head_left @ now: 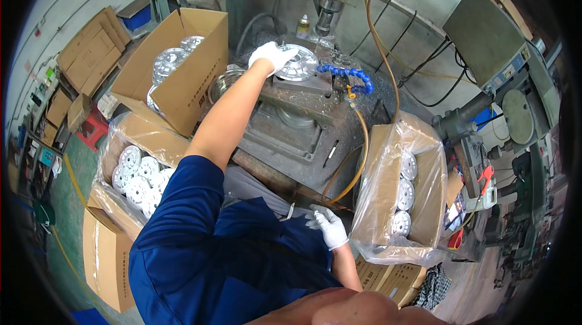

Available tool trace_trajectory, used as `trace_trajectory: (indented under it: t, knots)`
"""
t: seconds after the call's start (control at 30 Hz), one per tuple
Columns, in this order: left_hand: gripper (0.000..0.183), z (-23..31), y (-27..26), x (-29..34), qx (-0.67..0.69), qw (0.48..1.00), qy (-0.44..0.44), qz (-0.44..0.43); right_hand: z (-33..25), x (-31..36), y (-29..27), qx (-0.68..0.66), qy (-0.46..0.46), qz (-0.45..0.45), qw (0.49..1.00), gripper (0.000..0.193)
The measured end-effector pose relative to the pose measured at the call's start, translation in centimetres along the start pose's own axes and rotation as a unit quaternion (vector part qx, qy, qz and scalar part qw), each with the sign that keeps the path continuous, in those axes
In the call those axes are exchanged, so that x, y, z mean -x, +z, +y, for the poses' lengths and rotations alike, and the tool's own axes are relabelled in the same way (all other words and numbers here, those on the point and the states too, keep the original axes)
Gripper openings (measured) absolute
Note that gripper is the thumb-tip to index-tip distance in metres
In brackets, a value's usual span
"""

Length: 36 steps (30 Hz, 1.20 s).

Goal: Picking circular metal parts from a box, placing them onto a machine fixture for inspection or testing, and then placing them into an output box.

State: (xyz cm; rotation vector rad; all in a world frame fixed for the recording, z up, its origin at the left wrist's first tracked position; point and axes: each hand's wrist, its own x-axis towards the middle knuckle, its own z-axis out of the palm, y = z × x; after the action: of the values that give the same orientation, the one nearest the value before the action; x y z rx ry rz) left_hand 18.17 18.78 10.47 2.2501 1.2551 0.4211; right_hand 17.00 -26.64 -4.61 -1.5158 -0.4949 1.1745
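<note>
A shiny round metal disc (298, 66) with holes lies flat on the machine's raised fixture block (309, 84). My left hand (272, 58), in a white glove, reaches across and grips the disc's left rim; its fingertips rest over the top face. Above the disc's far right side hangs the machine's spindle (325, 17). A blue segmented coolant hose (348, 72) bends in close to the disc's right edge. My right hand (329, 228), also gloved in white, stays low by my waist, its fingers loosely bent and slightly apart. I make out nothing held in it.
At left, an open cardboard box (200, 86) holds shiny discs; a plastic-lined box (118, 143) below it holds more. Another lined box (379, 216) with discs stands at right. A pen (330, 153) lies on the metal table (297, 164). A brown hose (362, 167) loops over the table's right side.
</note>
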Motion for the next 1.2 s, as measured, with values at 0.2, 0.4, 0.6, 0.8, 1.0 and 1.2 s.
trace_trajectory:
  t: [0.2, 0.4, 0.6, 0.8, 1.0, 1.2]
  knots:
    - [0.092, 0.0, -0.1, -0.4, -0.016, 1.0, 0.0, -0.007, 0.7, 0.1, 0.2, -0.007, 0.0, 0.002, 1.0, 0.034]
    - [0.091, 0.0, 0.0, -0.4, -0.015, 1.0, -0.015, -0.011, 1.8, -0.2, 0.8, -0.015, 0.006, -0.007, 1.0, 0.033]
    - [0.089, -0.4, 0.4, -0.7, -0.001, 1.0, -0.013, -0.023, 1.2, -1.5, 1.1, 0.001, 0.03, -0.023, 0.999, 0.033]
    - [0.088, 0.0, 0.0, -0.2, 0.002, 1.0, -0.005, 0.006, -0.2, -2.7, 1.0, -0.006, 0.017, -0.026, 0.999, 0.033]
    - [0.085, 0.2, -0.3, 0.2, 0.009, 1.0, -0.022, -0.011, 0.6, -2.6, 1.7, 0.002, 0.028, -0.036, 0.999, 0.033]
    - [0.084, 0.2, -0.4, 0.3, 0.0, 1.0, -0.016, -0.015, 1.1, -2.1, 1.5, 0.027, 0.012, -0.033, 0.999, 0.033]
